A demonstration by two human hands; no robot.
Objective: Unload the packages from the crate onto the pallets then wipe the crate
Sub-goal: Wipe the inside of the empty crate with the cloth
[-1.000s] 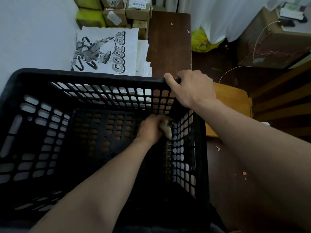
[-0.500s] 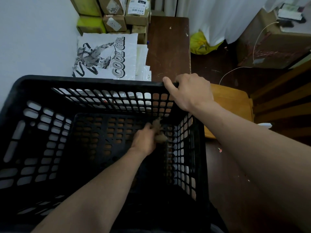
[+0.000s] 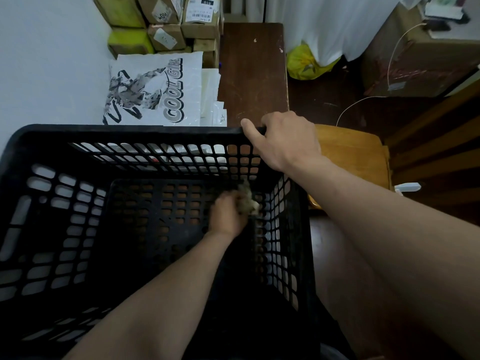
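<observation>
so we've got our right hand [image 3: 283, 141] curled over the far right corner of the black crate [image 3: 124, 131] rim, left hand [image 3: 227, 215] down inside clutching a crumpled rag [image 3: 248, 200] against the right wall, packages [image 3: 155, 92] stacked just beyond it

support: brown wooden top [image 3: 253, 74] | on it: white bags [image 3: 155, 92], cardboard boxes [image 3: 166, 24]

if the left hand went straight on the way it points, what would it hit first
Probably the crate wall near its far right corner, just past the cloth the left hand grips; depth is unclear.
</observation>
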